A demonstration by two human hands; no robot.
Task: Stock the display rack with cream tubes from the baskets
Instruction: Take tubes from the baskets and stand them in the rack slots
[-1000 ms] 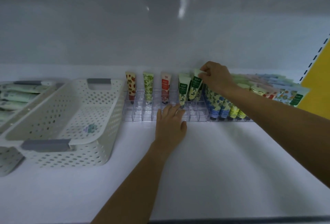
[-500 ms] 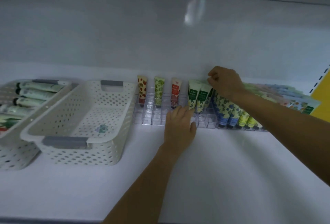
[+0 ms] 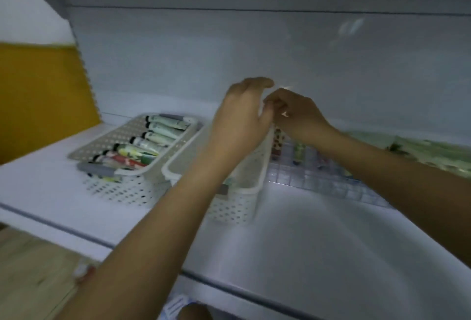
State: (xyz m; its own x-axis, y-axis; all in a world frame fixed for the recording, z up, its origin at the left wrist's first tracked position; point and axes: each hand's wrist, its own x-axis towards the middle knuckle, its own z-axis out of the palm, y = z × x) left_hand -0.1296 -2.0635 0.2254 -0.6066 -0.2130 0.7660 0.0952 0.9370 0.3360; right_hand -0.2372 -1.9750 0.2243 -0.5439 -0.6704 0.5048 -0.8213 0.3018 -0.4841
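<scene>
Both hands are raised together above the shelf, blurred by motion. My left hand (image 3: 242, 121) hovers over the empty white basket (image 3: 244, 187), fingers loosely bent and holding nothing I can see. My right hand (image 3: 299, 116) has curled fingers against the left palm; whether it holds anything is unclear. Behind them the clear display rack (image 3: 318, 179) carries a red-patterned cream tube (image 3: 276, 144) and a green one (image 3: 299, 152) upright at its left end. A grey-handled basket (image 3: 86, 149) further left holds several cream tubes (image 3: 153, 138) lying flat.
A loose pile of green-patterned tubes (image 3: 420, 151) lies on the shelf at the right, behind the rack. A yellow side panel (image 3: 38, 90) closes the shelf at the left. The shelf's front edge (image 3: 229, 286) runs across low in view, wooden floor (image 3: 30, 268) below.
The view has swung left. My left hand lifted off the rack's front and my right hand left the tube tops; both now meet in the air above the empty basket's right edge.
</scene>
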